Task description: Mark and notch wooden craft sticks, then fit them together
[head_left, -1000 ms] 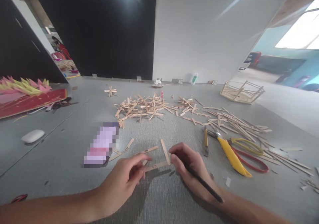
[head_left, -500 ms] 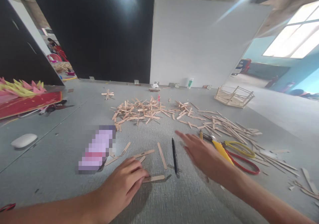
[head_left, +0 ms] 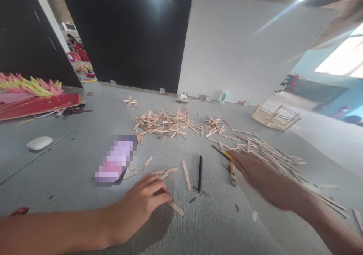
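— Many sticks (head_left: 170, 122) litter the grey bench (head_left: 85, 160); black and white boards (head_left: 241, 47) behind; no writing readable.

— Left hand (head_left: 141, 204), grip loose, presses a stick (head_left: 176, 208); right hand (head_left: 263, 175) grips a yellow cutter (head_left: 224, 153).

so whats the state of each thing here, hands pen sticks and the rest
left hand: flat on the table, fingertips on a short stick
right hand: blurred, over the yellow cutter, grip unclear
black pen: lying loose on the table
stick pile: scattered
stick frame: assembled, standing
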Demonstrator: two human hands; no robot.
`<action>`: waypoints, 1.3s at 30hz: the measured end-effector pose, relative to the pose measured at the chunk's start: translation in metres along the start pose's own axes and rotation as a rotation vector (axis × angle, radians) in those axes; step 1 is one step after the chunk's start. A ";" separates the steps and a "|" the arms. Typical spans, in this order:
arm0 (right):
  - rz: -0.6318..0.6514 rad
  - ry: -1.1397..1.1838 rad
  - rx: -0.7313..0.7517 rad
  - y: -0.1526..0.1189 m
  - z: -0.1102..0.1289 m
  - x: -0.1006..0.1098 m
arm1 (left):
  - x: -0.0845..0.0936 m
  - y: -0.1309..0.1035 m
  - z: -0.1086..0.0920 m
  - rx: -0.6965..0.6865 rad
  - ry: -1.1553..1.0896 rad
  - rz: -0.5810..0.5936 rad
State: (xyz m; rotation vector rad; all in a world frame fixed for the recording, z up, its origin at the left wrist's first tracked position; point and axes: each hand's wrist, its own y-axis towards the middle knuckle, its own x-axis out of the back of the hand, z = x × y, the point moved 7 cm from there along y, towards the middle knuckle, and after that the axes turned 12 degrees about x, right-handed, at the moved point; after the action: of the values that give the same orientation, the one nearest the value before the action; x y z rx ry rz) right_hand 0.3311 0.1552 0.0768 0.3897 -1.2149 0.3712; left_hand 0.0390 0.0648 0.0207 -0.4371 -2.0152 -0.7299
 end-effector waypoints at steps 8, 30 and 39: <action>0.330 0.749 -0.115 -0.008 0.069 -0.029 | 0.002 0.002 -0.002 -0.035 0.307 -0.028; 0.265 0.725 -0.182 -0.004 0.059 -0.031 | 0.019 0.008 0.044 0.782 -0.821 0.064; 0.229 0.683 -0.188 -0.003 0.059 -0.036 | 0.012 0.002 0.046 1.001 -1.240 0.063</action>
State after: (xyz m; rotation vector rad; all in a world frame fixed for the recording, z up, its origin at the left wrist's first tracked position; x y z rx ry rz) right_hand 0.2731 0.1220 0.0603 -0.0504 -0.6138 0.5286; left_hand 0.0046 0.0966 0.0127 -0.3426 -3.0930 0.8820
